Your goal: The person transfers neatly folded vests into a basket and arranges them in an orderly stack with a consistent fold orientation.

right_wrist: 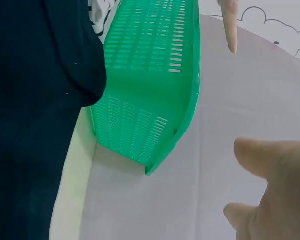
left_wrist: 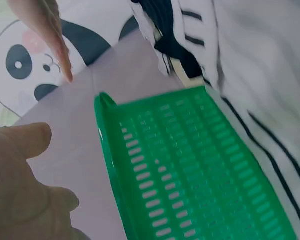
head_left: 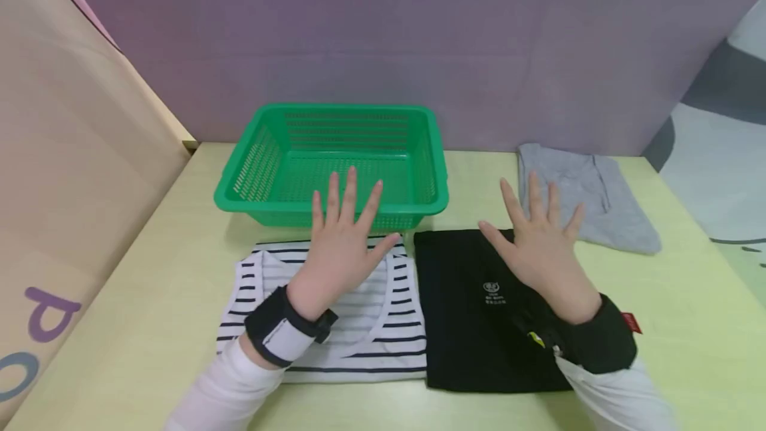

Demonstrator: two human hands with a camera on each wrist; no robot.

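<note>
My left hand (head_left: 341,245) hovers flat, fingers spread and holding nothing, over the folded striped shirt (head_left: 359,324) near the bench's front edge. My right hand (head_left: 538,248) is just as open and empty above the folded black shirt (head_left: 479,324) beside it (edges nearly touching). The green basket (head_left: 239,181) sits behind them; a grey shirt (head_left: 604,201) lies toward the back right corner.

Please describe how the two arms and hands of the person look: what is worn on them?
Both hands, left hand and right hand, are bare, without gloves or rings. Both arms have white sleeves. The left wrist carries a black band with a white panel. The right wrist carries a black band with a small red tag.
</note>
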